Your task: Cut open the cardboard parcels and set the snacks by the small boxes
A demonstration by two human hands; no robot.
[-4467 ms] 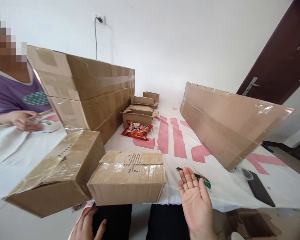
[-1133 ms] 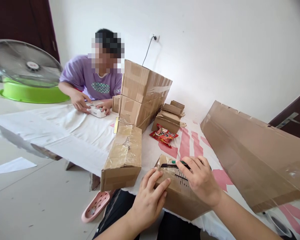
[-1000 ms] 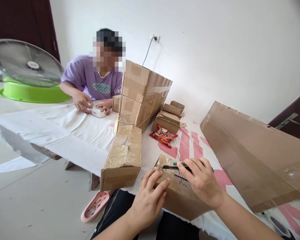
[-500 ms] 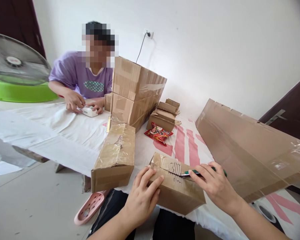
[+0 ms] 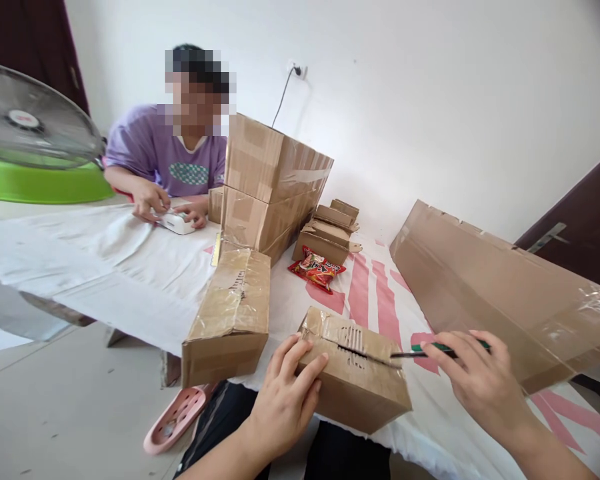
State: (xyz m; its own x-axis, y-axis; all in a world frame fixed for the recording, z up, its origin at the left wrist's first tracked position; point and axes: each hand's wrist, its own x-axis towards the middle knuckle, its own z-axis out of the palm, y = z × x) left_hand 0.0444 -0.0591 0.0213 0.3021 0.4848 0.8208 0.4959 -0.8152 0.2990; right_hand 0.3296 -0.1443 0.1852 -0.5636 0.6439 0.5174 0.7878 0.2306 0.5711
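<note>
On the small box (image 5: 360, 383), left hand (image 5: 285, 400) open (laid flat), right hand (image 5: 480, 380) gripping green cutter (image 5: 433, 349), blade pointing left

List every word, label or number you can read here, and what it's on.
Nothing is legible.
Red snack packet: print too blurred.
Fan hub label: too small.
Shirt patch: illegible.
Tablecloth pink strokes: cut off, unreadable.
Box under left hand: no print.
Knife in right hand: no marking seen.
</note>
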